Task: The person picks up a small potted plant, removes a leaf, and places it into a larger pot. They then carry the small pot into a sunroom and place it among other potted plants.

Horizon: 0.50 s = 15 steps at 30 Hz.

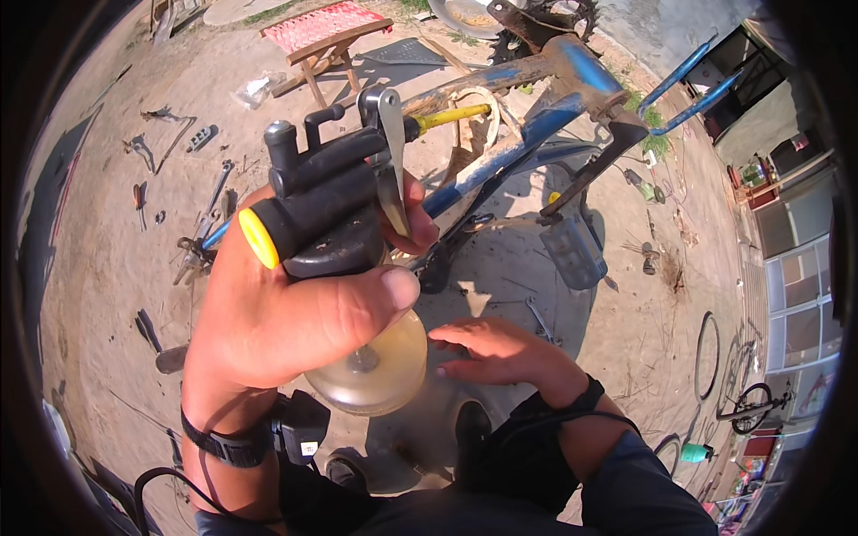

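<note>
- Left hand [277,322] raised close to the camera, fingers wrapped around an oil can [344,268]; thumb across its neck.
- Can's long axis: clear bottle [371,371] low, black pump head [326,192] up, spout toward the blue bike frame [536,116].
- Right hand [500,353] empty, fingers flat and spread, just right of the bottle.

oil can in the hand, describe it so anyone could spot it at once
Start at the blue bicycle frame lying on the sandy ground, then drop to the left hand raised before it. The oil can it grips has a black pump head, yellow cap and clear round reservoir.
</note>
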Tool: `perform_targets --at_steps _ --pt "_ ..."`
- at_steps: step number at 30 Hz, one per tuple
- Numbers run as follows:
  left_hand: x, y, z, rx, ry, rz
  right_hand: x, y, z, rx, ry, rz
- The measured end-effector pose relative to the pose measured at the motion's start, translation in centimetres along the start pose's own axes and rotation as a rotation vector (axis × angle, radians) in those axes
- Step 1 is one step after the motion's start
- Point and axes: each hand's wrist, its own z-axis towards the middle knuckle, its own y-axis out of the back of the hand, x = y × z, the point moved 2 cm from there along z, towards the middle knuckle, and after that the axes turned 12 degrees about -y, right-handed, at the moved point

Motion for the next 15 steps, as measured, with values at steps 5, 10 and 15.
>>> perform_targets --at_steps 5,10,15 --pt "-0.34 0.15 -0.26 0.018 0.032 0.037 0.35 0.02 -0.23 0.002 0.021 0.001" --pt "-0.2 0.12 -0.22 0.033 0.035 0.049 0.41 0.13 -0.54 0.001 0.019 0.011" --pt "-0.27 0.13 -0.19 0.037 0.033 0.064 0.74 0.26 -0.55 0.028 -0.007 0.009"
